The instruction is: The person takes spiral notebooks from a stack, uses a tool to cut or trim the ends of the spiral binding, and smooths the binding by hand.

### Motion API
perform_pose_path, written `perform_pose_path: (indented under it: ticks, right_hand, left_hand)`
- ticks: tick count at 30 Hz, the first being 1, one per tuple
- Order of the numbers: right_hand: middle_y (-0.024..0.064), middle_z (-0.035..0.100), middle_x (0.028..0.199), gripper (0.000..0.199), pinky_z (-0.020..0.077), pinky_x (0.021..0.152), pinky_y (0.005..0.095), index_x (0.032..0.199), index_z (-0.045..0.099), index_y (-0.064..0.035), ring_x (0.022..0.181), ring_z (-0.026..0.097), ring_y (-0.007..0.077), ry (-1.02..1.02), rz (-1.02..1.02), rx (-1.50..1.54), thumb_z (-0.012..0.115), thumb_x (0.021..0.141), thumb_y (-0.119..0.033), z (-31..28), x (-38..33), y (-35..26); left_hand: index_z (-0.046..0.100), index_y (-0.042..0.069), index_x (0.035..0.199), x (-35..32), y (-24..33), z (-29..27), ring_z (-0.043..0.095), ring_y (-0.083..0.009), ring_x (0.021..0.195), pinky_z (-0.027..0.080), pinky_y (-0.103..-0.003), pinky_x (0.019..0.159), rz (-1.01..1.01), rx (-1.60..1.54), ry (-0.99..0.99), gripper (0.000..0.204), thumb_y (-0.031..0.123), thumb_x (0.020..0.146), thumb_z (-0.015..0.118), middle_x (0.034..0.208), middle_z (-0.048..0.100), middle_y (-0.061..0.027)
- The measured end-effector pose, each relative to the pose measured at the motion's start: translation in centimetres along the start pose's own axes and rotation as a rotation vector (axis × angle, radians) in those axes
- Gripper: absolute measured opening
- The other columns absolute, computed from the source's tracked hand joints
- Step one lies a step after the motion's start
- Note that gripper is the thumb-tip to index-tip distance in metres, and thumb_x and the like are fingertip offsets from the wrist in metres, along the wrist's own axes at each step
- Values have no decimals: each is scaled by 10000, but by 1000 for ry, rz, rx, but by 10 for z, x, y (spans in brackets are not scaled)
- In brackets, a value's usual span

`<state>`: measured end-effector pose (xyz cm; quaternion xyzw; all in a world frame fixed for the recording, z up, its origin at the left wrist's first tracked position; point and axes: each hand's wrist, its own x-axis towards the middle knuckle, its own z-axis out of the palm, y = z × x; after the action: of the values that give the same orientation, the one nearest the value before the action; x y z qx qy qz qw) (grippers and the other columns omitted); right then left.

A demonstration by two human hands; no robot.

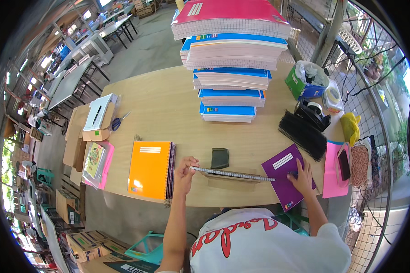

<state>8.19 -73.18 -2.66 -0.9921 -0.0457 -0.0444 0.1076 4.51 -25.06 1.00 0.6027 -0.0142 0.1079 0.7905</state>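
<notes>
My left hand (185,175) is closed on the left end of a spiral notebook (234,174) that stands on its edge, seen almost edge-on, so its covers are hidden. My right hand (302,178) lies with fingers spread on a purple spiral notebook (284,169), which is turned at a slant near the table's right front edge. A small dark thing shows by the right thumb, too unclear to name. Just beyond the upright notebook is a small dark green block (220,158). To the left lies a stack of spiral notebooks with an orange cover (149,169) on top.
Tall stacks of blue- and red-covered paper blocks (232,54) stand at the back of the table (155,95). On the right are black spiral coils (303,135), a tape dispenser (313,113) and a green-blue box (305,82). Scissors (120,122) lie at the left.
</notes>
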Motion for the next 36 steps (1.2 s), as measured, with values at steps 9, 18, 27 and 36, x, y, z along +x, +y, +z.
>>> perform_pose_path:
  ticks: [9, 18, 27, 36]
  right_hand:
    - [210, 498, 1283, 521, 337, 1049, 566, 1354, 474, -55, 1184, 488, 413, 100, -137, -20, 659, 886, -190, 31, -43, 43]
    - [156, 599, 1058, 351, 463, 901, 434, 1128, 619, -37, 1030, 576, 379, 37, -393, 742, 737, 809, -128, -125, 77, -133]
    - [17, 604, 1024, 264, 332, 1103, 534, 1002, 651, -123, 1130, 561, 203, 293, -1428, 12, 713, 768, -231, -150, 111, -297]
    - [4, 609, 1004, 106, 310, 1143, 526, 882, 675, -133, 1130, 556, 191, 366, -1734, -93, 637, 792, -175, -148, 121, -335]
  left_hand:
    - [654, 28, 1009, 7, -7, 10, 525, -206, 1142, 394, -337, 1013, -5, -331, -60, 146, 129, 914, 698, 1176, 525, -56]
    - [661, 58, 978, -2, 1, 24, 508, -177, 1082, 384, -348, 971, 17, -234, -72, 137, 56, 853, 716, 1260, 513, -88]
    - [646, 64, 1002, 0, -11, 30, 534, -105, 1015, 434, -291, 896, 2, -271, 27, 235, 139, 833, 791, 1121, 586, -21]
    - [650, 65, 1114, 1, -15, 29, 592, -74, 967, 466, -253, 814, -2, -184, 144, 277, 111, 865, 762, 1084, 657, 18]
